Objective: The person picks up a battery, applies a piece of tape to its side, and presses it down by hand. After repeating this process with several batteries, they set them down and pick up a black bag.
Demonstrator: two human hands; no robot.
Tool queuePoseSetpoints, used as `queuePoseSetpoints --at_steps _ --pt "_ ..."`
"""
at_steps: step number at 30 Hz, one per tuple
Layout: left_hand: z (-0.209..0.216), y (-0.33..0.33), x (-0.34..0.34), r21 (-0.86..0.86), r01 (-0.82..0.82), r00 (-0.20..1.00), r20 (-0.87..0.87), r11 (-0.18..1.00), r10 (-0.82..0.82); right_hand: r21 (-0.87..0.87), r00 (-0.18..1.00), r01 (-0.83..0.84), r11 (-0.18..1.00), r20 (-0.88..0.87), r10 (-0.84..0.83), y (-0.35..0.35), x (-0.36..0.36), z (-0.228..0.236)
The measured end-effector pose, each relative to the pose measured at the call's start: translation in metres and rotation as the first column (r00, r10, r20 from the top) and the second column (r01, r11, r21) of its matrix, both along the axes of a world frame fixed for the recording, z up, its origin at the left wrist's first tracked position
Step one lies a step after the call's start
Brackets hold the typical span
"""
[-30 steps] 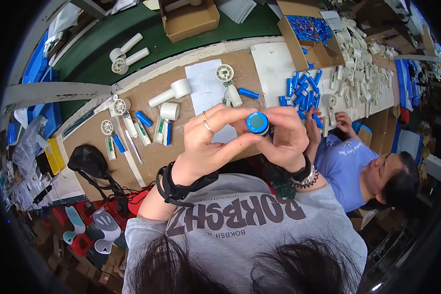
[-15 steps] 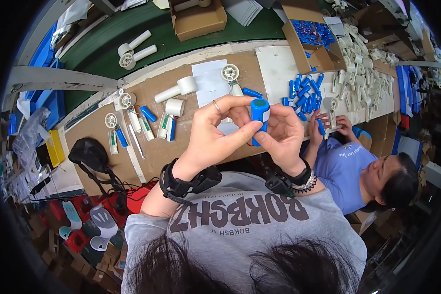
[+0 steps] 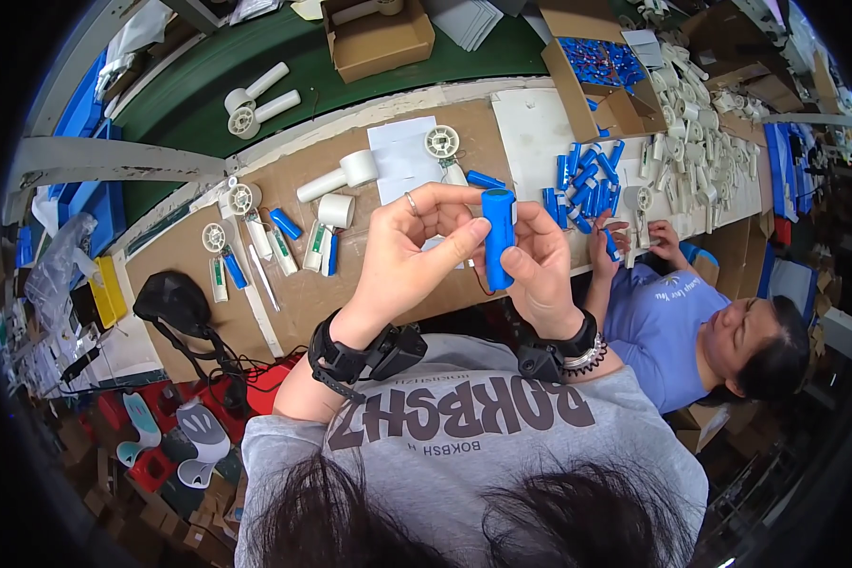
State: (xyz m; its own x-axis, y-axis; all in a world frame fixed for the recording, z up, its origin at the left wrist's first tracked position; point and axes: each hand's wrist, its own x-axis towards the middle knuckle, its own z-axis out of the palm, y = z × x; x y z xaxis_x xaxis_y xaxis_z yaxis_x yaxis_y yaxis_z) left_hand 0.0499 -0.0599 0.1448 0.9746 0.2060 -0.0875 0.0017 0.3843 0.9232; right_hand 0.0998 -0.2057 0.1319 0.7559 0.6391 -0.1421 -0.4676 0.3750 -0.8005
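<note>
Gripping an upright blue plastic cylinder (image 3: pixel 498 237), you are closing your left hand (image 3: pixel 409 256) and right hand (image 3: pixel 538 270) around it; beyond, an open cardboard box (image 3: pixel 577 80) is holding blue pieces (image 3: pixel 604 64).

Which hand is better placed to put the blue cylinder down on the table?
Probably the right hand: it wraps the blue cylinder along its lower half, while the left hand only touches its top with fingertips.

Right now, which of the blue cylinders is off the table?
The blue cylinder held upright between the left hand and the right hand. The other blue cylinders lie loose on the table.
</note>
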Motion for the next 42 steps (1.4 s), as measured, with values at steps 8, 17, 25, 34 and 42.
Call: queuePoseSetpoints --at_steps 8,17,25,34,42 --pt "0.004 -0.003 0.004 -0.039 0.072 0.989 -0.125 0.997 -0.077 -0.043 0.996 -0.032 0.999 0.076 0.035 -0.003 -0.004 -0.01" --pt "-0.029 0.009 0.016 0.091 0.047 0.975 -0.22 0.995 -0.026 -0.134 0.987 0.039 0.99 0.162 -0.016 0.002 0.002 -0.031" --pt "-0.096 0.001 0.004 0.005 0.164 0.917 -0.37 0.986 -0.151 -0.418 0.993 0.077 0.905 0.117 -0.03 -0.021 -0.006 -0.083" --pt "-0.13 -0.003 -0.008 -0.107 0.468 0.795 -0.382 0.877 -0.471 -0.316 0.974 0.214 0.924 0.139 -0.178 -0.029 -0.016 -0.092" --pt "-0.137 -0.002 -0.005 -0.131 0.511 0.777 -0.353 0.85 -0.522 -0.328 0.973 0.219 0.919 0.14 -0.182 -0.031 -0.013 -0.09"
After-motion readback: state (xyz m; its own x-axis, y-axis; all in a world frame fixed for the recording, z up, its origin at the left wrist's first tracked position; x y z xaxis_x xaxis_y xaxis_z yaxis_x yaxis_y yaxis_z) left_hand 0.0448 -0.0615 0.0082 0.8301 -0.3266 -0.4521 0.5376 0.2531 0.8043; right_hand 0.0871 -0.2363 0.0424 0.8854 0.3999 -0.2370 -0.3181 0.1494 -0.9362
